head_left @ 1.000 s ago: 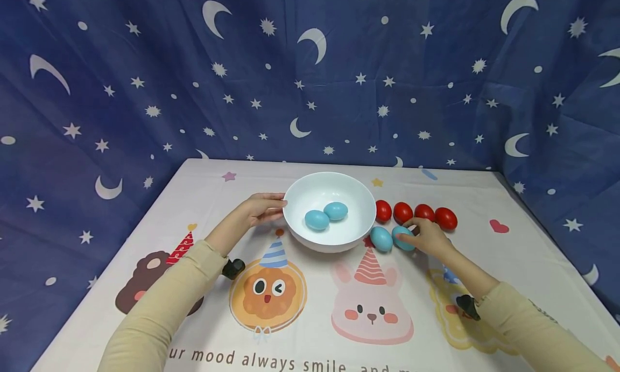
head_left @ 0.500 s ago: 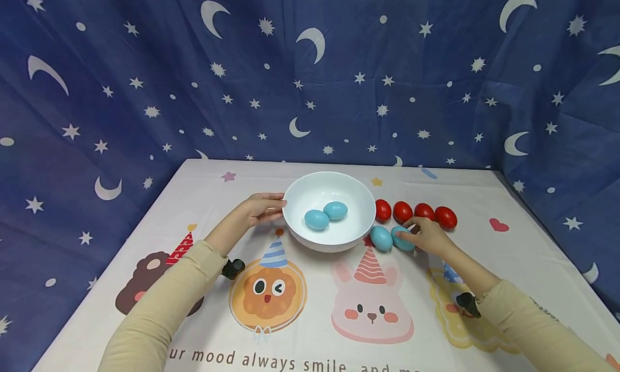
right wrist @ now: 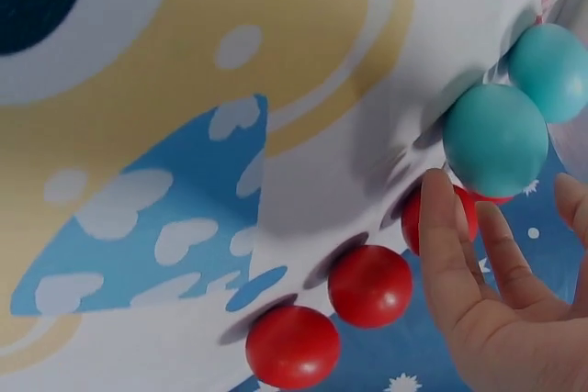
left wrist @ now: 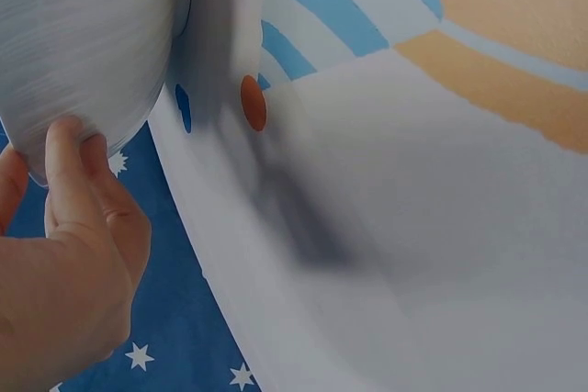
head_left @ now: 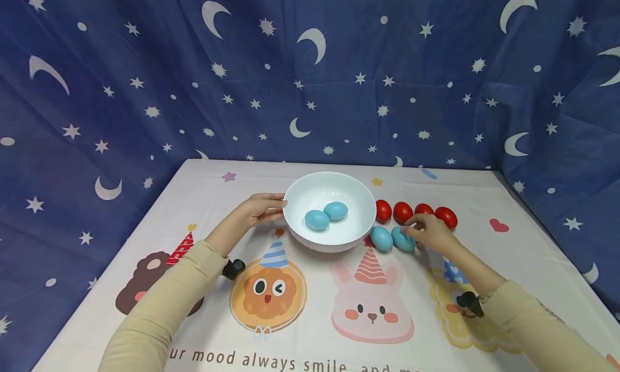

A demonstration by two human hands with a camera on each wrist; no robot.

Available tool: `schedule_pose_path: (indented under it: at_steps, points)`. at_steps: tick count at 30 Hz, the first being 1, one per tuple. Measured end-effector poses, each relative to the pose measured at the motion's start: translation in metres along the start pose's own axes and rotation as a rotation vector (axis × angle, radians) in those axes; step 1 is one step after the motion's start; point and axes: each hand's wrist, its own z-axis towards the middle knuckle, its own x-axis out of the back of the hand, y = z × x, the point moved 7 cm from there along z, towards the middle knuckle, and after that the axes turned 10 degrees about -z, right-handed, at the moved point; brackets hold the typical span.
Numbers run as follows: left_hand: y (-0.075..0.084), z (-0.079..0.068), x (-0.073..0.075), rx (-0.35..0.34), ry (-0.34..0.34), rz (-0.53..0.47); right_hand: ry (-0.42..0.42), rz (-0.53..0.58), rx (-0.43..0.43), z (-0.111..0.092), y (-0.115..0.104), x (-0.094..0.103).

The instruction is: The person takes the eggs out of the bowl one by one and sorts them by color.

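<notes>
A white bowl [head_left: 329,237] stands mid-table with two blue eggs [head_left: 317,219] inside. My left hand [head_left: 263,208] grips its left side, thumb at the rim and fingers against the outer wall; in the left wrist view the hand [left wrist: 78,254] holds the bowl [left wrist: 83,52]. To the bowl's right two more blue eggs lie side by side. My right hand [head_left: 432,234] is at the right-hand blue egg [head_left: 403,239]. In the right wrist view its fingers [right wrist: 446,254] are spread and relaxed, just short of that egg [right wrist: 496,141], holding nothing.
Several red eggs [head_left: 403,213] lie in a row behind the blue ones, and the right hand partly covers one. A printed white cloth [head_left: 319,307] covers the table. A dark blue curtain [head_left: 242,135] with moons and stars hangs behind.
My right hand has drawn slightly right, its fingers coming off the right-hand blue egg, which has turned a little and shows more. My left hand and the bowl stay put.
</notes>
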Motion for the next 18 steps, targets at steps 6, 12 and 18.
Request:
schedule_pose_path:
  at_steps: [6,12,18]
  points:
    - [-0.001,0.0,-0.002,-0.002,-0.015,-0.007,0.004,0.046,-0.003,-0.001,0.004,0.006]
    - [-0.002,0.001,0.0,0.005,0.002,-0.012,-0.007,0.102,0.006,-0.001,0.003,0.011]
    - [-0.002,0.001,0.0,0.005,0.009,0.006,-0.03,0.172,0.004,-0.001,-0.001,0.013]
